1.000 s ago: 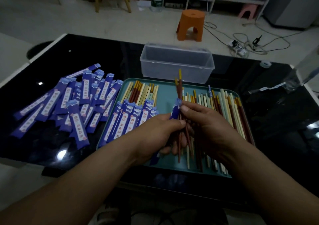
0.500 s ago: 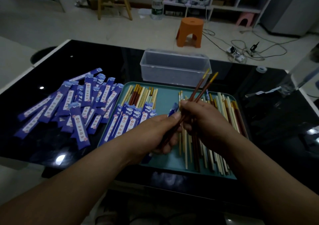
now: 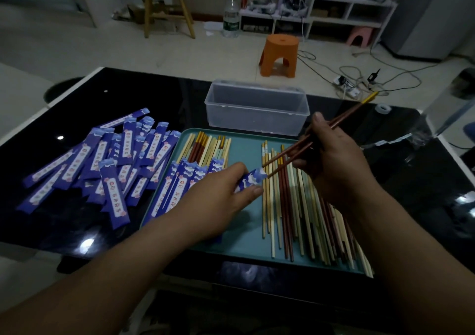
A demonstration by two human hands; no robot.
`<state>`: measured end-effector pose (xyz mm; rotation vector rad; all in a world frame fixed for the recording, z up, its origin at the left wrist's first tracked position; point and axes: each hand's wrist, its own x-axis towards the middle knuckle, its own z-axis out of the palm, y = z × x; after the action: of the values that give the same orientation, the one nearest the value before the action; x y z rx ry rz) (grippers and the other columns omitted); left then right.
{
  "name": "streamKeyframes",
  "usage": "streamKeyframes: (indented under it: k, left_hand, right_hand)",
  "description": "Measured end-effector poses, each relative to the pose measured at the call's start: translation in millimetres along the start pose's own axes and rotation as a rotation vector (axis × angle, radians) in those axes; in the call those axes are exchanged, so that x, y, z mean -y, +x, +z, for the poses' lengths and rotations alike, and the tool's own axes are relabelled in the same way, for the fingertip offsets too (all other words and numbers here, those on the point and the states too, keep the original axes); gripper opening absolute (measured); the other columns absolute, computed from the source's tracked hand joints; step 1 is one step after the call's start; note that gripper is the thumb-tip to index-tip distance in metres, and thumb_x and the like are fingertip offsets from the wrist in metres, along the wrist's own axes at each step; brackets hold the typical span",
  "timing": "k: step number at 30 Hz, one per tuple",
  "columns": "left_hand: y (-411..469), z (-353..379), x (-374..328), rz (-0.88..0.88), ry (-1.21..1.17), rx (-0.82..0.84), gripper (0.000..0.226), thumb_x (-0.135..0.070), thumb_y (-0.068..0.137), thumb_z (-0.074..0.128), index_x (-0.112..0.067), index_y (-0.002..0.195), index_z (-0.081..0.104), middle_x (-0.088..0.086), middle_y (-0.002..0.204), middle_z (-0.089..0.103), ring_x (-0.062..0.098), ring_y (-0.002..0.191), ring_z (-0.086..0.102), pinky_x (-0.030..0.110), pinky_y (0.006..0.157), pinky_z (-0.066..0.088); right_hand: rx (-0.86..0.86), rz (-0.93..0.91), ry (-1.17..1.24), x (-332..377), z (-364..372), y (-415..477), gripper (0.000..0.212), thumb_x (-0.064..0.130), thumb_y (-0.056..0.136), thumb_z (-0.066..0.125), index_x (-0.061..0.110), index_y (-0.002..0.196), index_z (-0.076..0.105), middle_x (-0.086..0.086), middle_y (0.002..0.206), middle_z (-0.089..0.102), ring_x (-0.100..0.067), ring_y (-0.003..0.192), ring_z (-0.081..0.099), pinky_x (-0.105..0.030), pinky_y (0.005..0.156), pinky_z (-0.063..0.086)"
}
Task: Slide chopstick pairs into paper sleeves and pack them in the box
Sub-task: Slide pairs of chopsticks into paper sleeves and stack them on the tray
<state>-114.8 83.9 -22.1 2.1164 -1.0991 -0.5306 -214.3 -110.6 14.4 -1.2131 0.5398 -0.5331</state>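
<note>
My left hand (image 3: 221,196) grips a blue paper sleeve (image 3: 253,178) above the teal tray (image 3: 246,152), its open mouth facing right. My right hand (image 3: 331,160) pinches a pair of dark red chopsticks (image 3: 344,115) with yellow tops, slanted up to the right. Their thin tips sit just at the sleeve's mouth. Loose chopsticks (image 3: 295,211) in cream, red and pale green lie on the tray's right half. Several sleeved pairs (image 3: 185,180) lie on its left half. A clear plastic box (image 3: 257,108) stands behind the tray with nothing seen in it.
A heap of blue sleeves (image 3: 102,165) lies on the black glass table (image 3: 411,180) left of the tray. A tape roll (image 3: 383,108) and a clear plastic bag (image 3: 411,137) sit at the far right. On the floor beyond stand an orange stool (image 3: 280,54) and cables.
My right hand has swung the red chopstick pair from upright to a slant pointing up-right and drawn away from my left hand. The tips now meet the sleeve's mouth.
</note>
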Motion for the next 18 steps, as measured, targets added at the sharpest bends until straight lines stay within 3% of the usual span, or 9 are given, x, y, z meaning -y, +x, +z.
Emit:
streamKeyframes:
  k: [4,11,18]
  left_hand:
    - [1,2,2,0.044,0.001,-0.031,0.030,-0.054,0.098,0.059,-0.027,0.090,0.049,-0.002,0.068,0.054,0.011,0.063,0.051,0.037,0.060,0.039]
    - [2,2,0,0.056,-0.101,-0.069,0.028,-0.053,0.098,0.058,-0.026,0.094,0.053,0.004,0.074,0.057,0.018,0.068,0.055,0.045,0.067,0.046]
    - [2,0,3,0.018,-0.115,-0.119,0.028,-0.053,0.098,0.059,-0.026,0.092,0.052,0.002,0.073,0.059,0.013,0.067,0.054,0.034,0.062,0.042]
  right_hand:
    - [-0.038,0.000,0.032,-7,4,3,0.042,0.038,0.107,0.052,0.003,0.130,0.053,-0.005,0.080,0.071,-0.018,0.074,0.073,-0.024,0.058,0.059]
    - [-0.153,0.037,0.094,-16,4,5,0.030,0.036,0.104,0.058,0.009,0.117,0.055,-0.007,0.088,0.064,-0.017,0.074,0.073,-0.027,0.062,0.061]
    - [-0.216,-0.037,-0.050,-17,6,3,0.025,0.040,0.104,0.057,0.016,0.108,0.059,-0.004,0.087,0.066,-0.013,0.072,0.072,-0.025,0.059,0.056]
